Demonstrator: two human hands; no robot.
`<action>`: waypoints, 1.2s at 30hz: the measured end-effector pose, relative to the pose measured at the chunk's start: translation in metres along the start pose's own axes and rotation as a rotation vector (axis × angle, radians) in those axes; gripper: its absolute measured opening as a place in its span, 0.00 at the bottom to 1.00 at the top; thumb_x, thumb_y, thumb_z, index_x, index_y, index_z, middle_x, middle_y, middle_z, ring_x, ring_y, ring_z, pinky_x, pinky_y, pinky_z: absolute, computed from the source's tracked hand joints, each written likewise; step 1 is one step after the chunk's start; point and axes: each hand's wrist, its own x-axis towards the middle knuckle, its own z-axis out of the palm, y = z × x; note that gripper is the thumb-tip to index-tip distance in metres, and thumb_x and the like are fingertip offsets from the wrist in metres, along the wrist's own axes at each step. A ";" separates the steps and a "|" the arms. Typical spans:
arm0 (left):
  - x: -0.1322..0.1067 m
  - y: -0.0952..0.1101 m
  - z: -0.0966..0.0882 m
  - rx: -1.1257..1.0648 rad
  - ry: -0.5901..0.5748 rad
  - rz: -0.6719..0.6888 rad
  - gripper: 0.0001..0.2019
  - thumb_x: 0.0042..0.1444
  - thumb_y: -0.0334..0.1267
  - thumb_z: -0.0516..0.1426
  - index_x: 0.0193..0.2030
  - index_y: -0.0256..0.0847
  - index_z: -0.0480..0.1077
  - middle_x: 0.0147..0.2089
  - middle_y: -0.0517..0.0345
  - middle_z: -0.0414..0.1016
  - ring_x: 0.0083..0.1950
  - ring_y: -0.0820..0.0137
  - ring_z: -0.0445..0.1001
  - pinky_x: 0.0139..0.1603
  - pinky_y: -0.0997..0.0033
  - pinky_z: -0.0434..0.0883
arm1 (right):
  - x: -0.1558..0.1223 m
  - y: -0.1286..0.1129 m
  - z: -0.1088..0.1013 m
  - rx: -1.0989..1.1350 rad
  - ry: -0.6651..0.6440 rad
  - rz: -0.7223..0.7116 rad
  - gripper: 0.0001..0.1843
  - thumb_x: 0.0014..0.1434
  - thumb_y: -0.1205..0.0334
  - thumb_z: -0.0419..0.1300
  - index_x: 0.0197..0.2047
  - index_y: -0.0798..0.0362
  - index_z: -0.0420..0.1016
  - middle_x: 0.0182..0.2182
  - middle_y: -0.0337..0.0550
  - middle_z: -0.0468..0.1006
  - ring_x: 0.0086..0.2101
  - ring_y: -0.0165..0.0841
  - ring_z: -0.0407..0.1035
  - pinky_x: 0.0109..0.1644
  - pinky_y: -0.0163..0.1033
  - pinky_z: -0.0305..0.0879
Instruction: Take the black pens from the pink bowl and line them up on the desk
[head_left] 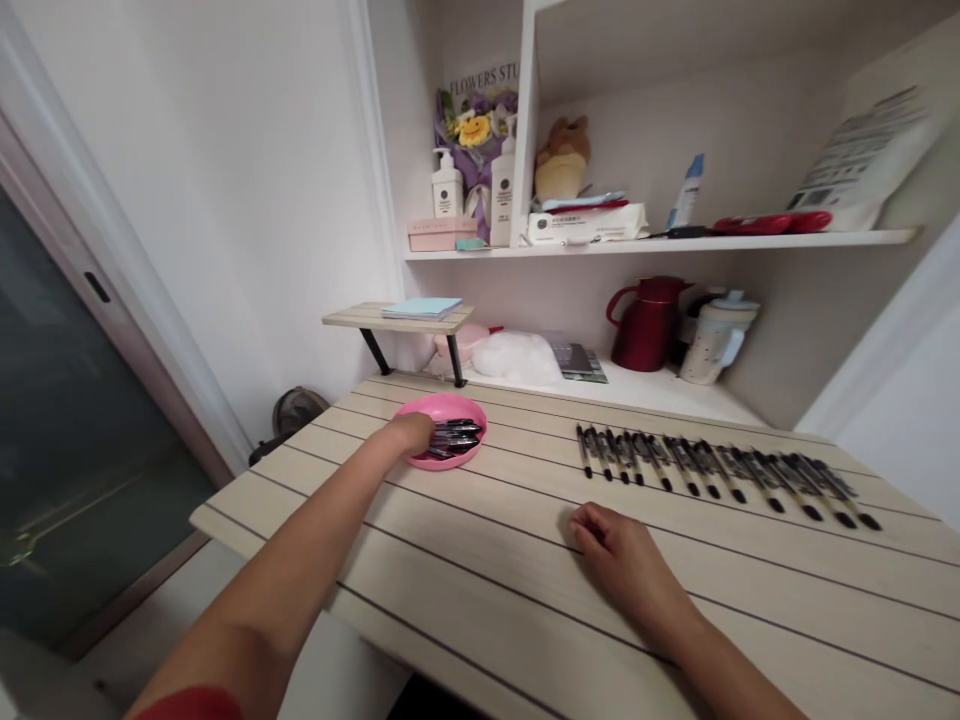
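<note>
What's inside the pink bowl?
The pink bowl holds a pile of dark pens. The left hand covers its left side, hiding whatever lies beneath; the pile's bottom can't be seen either.

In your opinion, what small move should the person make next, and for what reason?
Probably the left hand should lift a pen from the bowl: it is at the bowl's pens, while the right hand, loosely curled near the row of pens, shows none in it.

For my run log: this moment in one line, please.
left hand: in pink bowl, at pens | right hand: loosely curled | pen row: table's right side
</note>
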 end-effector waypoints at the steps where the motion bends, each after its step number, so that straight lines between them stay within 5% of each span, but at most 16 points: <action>1: -0.001 0.000 -0.003 0.018 -0.029 -0.004 0.03 0.35 0.32 0.61 0.22 0.37 0.72 0.24 0.51 0.74 0.32 0.61 0.71 0.36 0.67 0.63 | 0.000 0.001 -0.001 -0.001 0.004 0.005 0.11 0.52 0.60 0.47 0.23 0.51 0.66 0.19 0.37 0.70 0.23 0.30 0.62 0.28 0.34 0.55; 8: -0.011 0.005 -0.021 0.064 -0.068 -0.021 0.07 0.30 0.27 0.61 0.15 0.38 0.66 0.18 0.55 0.68 0.32 0.61 0.69 0.35 0.67 0.61 | 0.003 0.014 -0.008 -0.006 0.050 0.052 0.13 0.52 0.55 0.49 0.23 0.52 0.68 0.18 0.37 0.70 0.23 0.30 0.62 0.28 0.34 0.55; 15: -0.030 0.033 -0.048 -0.236 -0.052 0.124 0.08 0.43 0.35 0.57 0.32 0.40 0.67 0.26 0.59 0.71 0.29 0.70 0.70 0.30 0.74 0.63 | 0.015 0.028 -0.016 0.207 0.138 0.182 0.18 0.51 0.47 0.52 0.30 0.52 0.73 0.26 0.41 0.76 0.28 0.34 0.68 0.32 0.36 0.59; 20: -0.024 0.106 0.008 -1.203 -0.312 0.318 0.16 0.40 0.35 0.60 0.37 0.39 0.63 0.26 0.63 0.67 0.23 0.76 0.69 0.28 0.72 0.67 | 0.037 0.020 -0.024 0.669 0.225 0.251 0.25 0.50 0.42 0.53 0.38 0.54 0.73 0.29 0.45 0.77 0.32 0.34 0.70 0.35 0.37 0.63; 26: -0.013 0.189 0.101 -1.427 -0.263 0.112 0.16 0.37 0.32 0.62 0.32 0.39 0.60 0.17 0.68 0.64 0.15 0.78 0.64 0.17 0.80 0.59 | 0.047 0.036 -0.025 0.868 0.434 0.259 0.18 0.41 0.48 0.64 0.21 0.54 0.65 0.16 0.34 0.66 0.20 0.26 0.61 0.25 0.32 0.60; 29: -0.014 0.201 0.119 -1.527 -0.282 0.070 0.15 0.38 0.37 0.62 0.32 0.38 0.61 0.17 0.67 0.63 0.16 0.77 0.65 0.17 0.80 0.57 | 0.043 0.049 -0.025 0.944 0.421 0.290 0.17 0.41 0.50 0.65 0.20 0.54 0.66 0.15 0.33 0.65 0.19 0.25 0.59 0.24 0.32 0.60; 33: -0.018 0.195 0.116 -1.711 -0.607 0.156 0.14 0.45 0.44 0.58 0.34 0.35 0.66 0.21 0.64 0.64 0.16 0.81 0.62 0.15 0.81 0.52 | 0.039 0.045 -0.029 1.136 0.329 0.264 0.16 0.42 0.52 0.65 0.31 0.55 0.72 0.21 0.37 0.71 0.20 0.25 0.62 0.26 0.33 0.63; 36: -0.020 0.190 0.114 -1.774 -0.670 0.195 0.15 0.47 0.43 0.57 0.39 0.37 0.66 0.21 0.65 0.64 0.14 0.82 0.58 0.14 0.80 0.48 | 0.037 0.033 -0.029 1.221 0.276 0.251 0.18 0.43 0.51 0.64 0.34 0.54 0.71 0.25 0.39 0.74 0.20 0.25 0.64 0.26 0.33 0.64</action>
